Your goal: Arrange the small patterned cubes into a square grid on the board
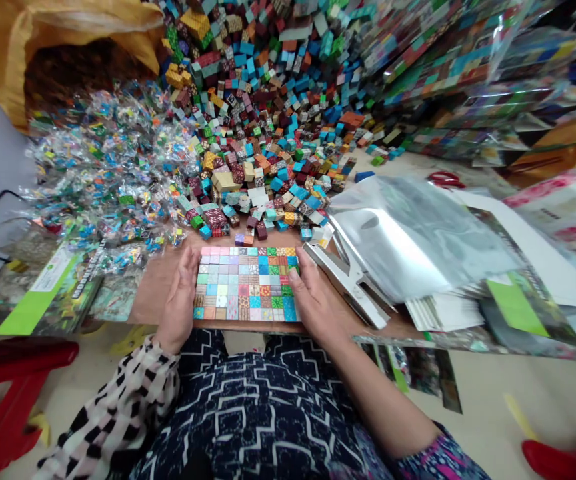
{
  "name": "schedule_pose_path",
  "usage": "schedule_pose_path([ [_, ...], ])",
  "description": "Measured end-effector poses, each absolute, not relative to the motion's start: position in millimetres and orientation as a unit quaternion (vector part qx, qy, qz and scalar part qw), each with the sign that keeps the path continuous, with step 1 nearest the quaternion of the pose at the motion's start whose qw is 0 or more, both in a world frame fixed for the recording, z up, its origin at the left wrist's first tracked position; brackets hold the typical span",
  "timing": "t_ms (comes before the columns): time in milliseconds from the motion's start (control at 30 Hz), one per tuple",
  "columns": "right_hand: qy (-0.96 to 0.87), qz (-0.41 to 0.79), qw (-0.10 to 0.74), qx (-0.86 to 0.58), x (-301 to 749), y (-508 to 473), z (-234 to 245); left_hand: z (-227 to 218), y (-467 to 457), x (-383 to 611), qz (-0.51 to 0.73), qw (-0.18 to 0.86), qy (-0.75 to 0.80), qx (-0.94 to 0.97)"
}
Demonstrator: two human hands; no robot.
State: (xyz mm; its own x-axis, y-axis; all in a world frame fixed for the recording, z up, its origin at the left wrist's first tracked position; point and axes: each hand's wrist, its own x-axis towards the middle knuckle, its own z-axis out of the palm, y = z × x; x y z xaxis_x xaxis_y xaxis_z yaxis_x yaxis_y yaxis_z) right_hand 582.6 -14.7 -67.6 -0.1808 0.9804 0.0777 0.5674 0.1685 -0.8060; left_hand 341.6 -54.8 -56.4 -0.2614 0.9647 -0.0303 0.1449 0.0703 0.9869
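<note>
A flat rectangle of small patterned cubes (245, 283) lies on a brown board (151, 293) near the table's front edge. Its cubes form tight rows, pastel pink and lilac at the upper left, brighter blue, green and orange toward the right. Against its left side presses my left hand (181, 297), fingers together and pointing away from me. My right hand (313, 287) grips the right side, its thumb over the top of the edge cubes. Between them the two hands clasp the rectangle; the undersides of the fingers are hidden.
Behind lies a big heap of loose cubes (268, 120). Small bagged pieces (113, 167) pile up on the left, by a yellow sack (88, 27). To the right are a long-arm stapler (348, 283), clear plastic bags (418, 233), red-handled scissors (445, 179) and filled packs (468, 80).
</note>
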Motion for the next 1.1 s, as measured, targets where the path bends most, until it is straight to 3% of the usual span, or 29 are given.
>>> schedule_pose_path([
  [333, -0.749, 0.264, 0.235, -0.560, 580.9, -13.2, -65.9, -59.5, -56.4, 337.5, 0.486, 0.384, 0.615, 0.488],
  [533, -0.858, 0.129, 0.118, -0.484, 573.2, -16.3, -49.2, -45.4, -55.3, 337.0, 0.232, 0.210, 0.643, 0.699],
  [733, -0.885, 0.096, 0.044, -0.453, 564.1, -17.5, -53.6, -39.9, -57.8, 347.7, 0.045, 0.081, 0.614, 0.784],
  [900, -0.882, 0.095, 0.030, -0.461, 562.6, -17.7, -55.0, -42.5, -59.1, 351.2, 0.027, 0.040, 0.608, 0.793],
  [1100, -0.885, 0.104, 0.009, -0.453, 562.7, -17.7, -40.6, -32.0, -54.8, 350.7, 0.035, 0.077, 0.614, 0.785],
])
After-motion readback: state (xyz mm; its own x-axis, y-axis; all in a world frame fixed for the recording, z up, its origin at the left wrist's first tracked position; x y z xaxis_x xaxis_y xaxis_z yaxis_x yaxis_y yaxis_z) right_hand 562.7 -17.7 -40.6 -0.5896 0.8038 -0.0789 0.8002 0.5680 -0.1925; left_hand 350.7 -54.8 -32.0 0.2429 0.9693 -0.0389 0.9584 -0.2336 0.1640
